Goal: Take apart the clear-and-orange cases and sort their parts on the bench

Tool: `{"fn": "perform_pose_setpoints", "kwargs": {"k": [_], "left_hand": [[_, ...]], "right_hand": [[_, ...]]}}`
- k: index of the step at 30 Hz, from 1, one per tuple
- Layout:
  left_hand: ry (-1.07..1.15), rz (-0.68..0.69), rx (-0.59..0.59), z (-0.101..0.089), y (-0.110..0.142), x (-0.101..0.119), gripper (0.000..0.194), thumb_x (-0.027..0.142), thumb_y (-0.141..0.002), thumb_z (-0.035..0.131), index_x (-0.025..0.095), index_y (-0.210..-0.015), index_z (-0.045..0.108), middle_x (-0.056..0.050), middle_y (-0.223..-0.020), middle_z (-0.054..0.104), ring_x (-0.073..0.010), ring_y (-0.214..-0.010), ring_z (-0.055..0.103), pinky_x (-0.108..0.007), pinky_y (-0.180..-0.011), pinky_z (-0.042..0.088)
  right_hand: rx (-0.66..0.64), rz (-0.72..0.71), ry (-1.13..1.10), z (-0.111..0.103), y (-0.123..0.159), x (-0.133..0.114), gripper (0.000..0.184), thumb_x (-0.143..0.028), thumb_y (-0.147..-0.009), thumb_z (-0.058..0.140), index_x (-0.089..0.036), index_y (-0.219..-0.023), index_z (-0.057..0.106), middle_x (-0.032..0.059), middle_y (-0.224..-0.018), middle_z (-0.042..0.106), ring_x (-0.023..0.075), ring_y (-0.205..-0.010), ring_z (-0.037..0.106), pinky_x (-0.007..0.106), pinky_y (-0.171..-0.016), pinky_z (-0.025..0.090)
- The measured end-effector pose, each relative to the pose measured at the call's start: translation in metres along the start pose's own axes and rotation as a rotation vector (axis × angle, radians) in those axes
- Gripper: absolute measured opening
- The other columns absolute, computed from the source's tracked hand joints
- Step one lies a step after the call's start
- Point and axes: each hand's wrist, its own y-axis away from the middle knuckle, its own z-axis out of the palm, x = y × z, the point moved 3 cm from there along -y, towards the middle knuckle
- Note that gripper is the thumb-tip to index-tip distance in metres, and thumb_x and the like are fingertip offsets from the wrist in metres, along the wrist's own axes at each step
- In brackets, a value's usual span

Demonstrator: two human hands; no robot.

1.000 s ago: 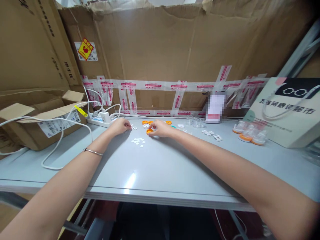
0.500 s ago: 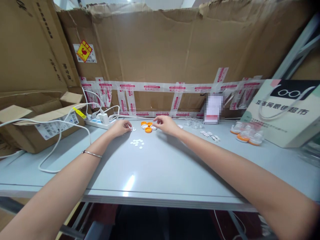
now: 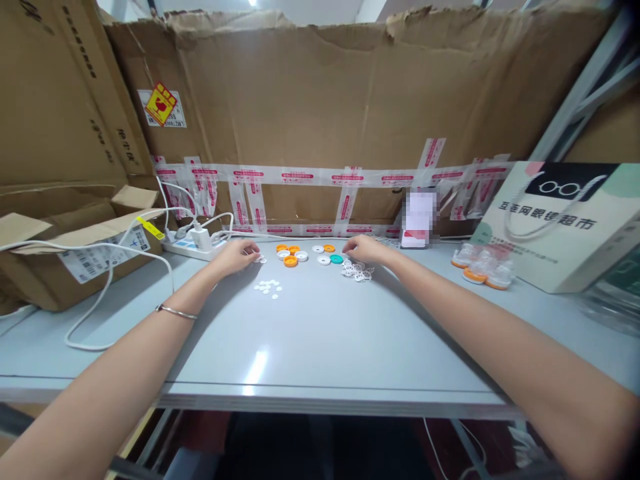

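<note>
My left hand (image 3: 240, 257) rests at the back left of the table, fingers curled in a pinch beside a few small white discs (image 3: 263, 259). Whatever is between its fingertips is too small to name. To its right sits a cluster of round orange caps (image 3: 291, 261) and white caps (image 3: 301, 256). My right hand (image 3: 367, 249) is bent down with its fingers drawn together, just right of a teal cap (image 3: 336, 259) and above a pile of small white openwork pieces (image 3: 357, 271). Its fingertips' contents cannot be made out. More loose white discs (image 3: 268, 287) lie nearer me.
Clear cups with orange bases (image 3: 483, 267) stand at the right, before a paper bag (image 3: 545, 227). A phone (image 3: 419, 220) leans against the large cardboard box (image 3: 300, 100). White cables, a power strip (image 3: 187, 248) and an open carton (image 3: 85, 257) occupy the left.
My right hand has moved right, from over the orange and white caps to the white openwork pieces, uncovering more caps. My left hand stays by the discs. The view has shifted slightly.
</note>
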Motion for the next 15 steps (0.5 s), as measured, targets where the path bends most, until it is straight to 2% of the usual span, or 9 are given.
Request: {"fn": "perform_pose_setpoints", "kwargs": {"k": [4, 8, 11, 15], "left_hand": [[-0.005, 0.002, -0.006, 0.0, 0.0, 0.001, 0.028, 0.038, -0.071, 0.049, 0.016, -0.083, 0.062, -0.005, -0.08, 0.066, -0.0179, -0.073, 0.06, -0.024, -0.062, 0.045], [-0.008, 0.002, -0.003, -0.001, 0.0, 0.0, 0.027, 0.037, -0.072, 0.049, 0.016, -0.083, 0.062, -0.004, -0.081, 0.066, -0.0176, -0.072, 0.06, -0.024, -0.06, 0.045], [-0.011, 0.007, -0.003, -0.002, 0.0, 0.0, 0.026, 0.036, -0.072, 0.049, 0.017, -0.082, 0.063, -0.004, -0.082, 0.067, -0.0171, -0.071, 0.06, -0.023, -0.06, 0.044], [-0.012, 0.017, -0.012, -0.002, 0.001, 0.002, 0.026, 0.037, -0.072, 0.049, 0.018, -0.081, 0.064, -0.003, -0.08, 0.067, -0.0166, -0.069, 0.06, -0.023, -0.059, 0.044]], "right_hand": [[-0.071, -0.064, -0.043, 0.004, -0.013, -0.018, 0.021, -0.021, -0.072, 0.058, -0.018, -0.09, 0.069, 0.0016, -0.091, 0.07, 0.0142, -0.081, 0.062, 0.017, -0.065, 0.045], [-0.132, -0.112, -0.048, 0.004, -0.017, -0.03, 0.031, -0.036, -0.064, 0.068, -0.019, -0.089, 0.069, 0.0012, -0.091, 0.069, 0.0152, -0.077, 0.062, 0.019, -0.061, 0.045], [-0.139, -0.125, -0.033, 0.003, -0.018, -0.032, 0.039, -0.035, -0.056, 0.074, -0.019, -0.091, 0.069, 0.0021, -0.096, 0.068, 0.0158, -0.078, 0.062, 0.02, -0.062, 0.045], [-0.108, -0.133, -0.021, 0.006, -0.022, -0.029, 0.038, -0.031, -0.054, 0.075, -0.019, -0.09, 0.069, 0.0019, -0.092, 0.068, 0.0157, -0.078, 0.061, 0.02, -0.064, 0.044]]}}
